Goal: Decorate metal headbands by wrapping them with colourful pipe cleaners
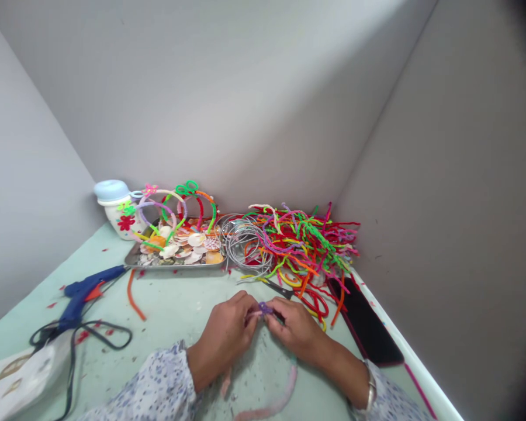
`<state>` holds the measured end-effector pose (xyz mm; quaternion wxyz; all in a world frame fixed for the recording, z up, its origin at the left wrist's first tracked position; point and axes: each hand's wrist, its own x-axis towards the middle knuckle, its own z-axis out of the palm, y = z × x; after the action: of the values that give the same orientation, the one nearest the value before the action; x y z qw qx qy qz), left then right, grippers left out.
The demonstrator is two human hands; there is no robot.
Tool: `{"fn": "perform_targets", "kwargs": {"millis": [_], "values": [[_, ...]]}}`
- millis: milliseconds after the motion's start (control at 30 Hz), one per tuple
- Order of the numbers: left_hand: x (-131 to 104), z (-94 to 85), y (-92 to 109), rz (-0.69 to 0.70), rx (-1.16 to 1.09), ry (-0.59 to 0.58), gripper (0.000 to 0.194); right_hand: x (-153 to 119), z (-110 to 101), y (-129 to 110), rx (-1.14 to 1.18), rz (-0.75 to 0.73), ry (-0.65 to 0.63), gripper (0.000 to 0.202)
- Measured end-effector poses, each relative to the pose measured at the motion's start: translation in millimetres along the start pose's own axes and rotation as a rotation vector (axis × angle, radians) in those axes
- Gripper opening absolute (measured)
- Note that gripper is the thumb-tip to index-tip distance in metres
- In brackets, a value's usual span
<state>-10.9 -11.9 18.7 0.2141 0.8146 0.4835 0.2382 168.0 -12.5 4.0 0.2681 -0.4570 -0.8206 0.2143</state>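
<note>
Over the middle of the pale green table, my left hand (233, 324) is closed in a pinch on a pale pink fuzzy strip. My right hand (294, 327) pinches a small purple pipe-cleaner piece (265, 308) from the other side, and the fingertips of both hands nearly meet at it. Below them, a fuzzy pink and pale blue band (284, 396) curves over the tabletop, partly hidden by my hands. Black-bladed scissors (284, 290) lie just beyond my right hand.
A metal tray (179, 267) holds shells and pipe-cleaner-wrapped headbands (188, 199). Beside it are coiled wire (245, 245) and a pile of colourful pipe cleaners (307, 240). A blue glue gun (76, 301) with a black cord lies left, a white jar (118, 213) behind, a dark phone (370, 327) right.
</note>
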Motion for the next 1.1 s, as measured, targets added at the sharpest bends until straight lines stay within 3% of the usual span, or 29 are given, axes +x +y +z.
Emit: {"fn": "perform_targets", "kwargs": {"millis": [467,633,800,1100], "values": [[3.3,-3.1,-1.9,0.003,-0.08,0.004,0.011,-4.6,3.0,1.4,-0.07,-0.079,0.07,0.01],[2.4,-4.1,0.0,0.014,-0.058,0.0,0.012,-7.1,4.6,1.7,-0.132,-0.097,0.109,0.022],[2.5,-4.2,0.9,0.026,-0.046,0.017,0.012,-7.1,9.1,4.6,-0.276,-0.095,0.139,0.012],[3.3,-3.8,-0.1,0.011,-0.086,0.032,0.011,-6.9,9.6,5.0,-0.376,-0.131,0.173,0.013]]}}
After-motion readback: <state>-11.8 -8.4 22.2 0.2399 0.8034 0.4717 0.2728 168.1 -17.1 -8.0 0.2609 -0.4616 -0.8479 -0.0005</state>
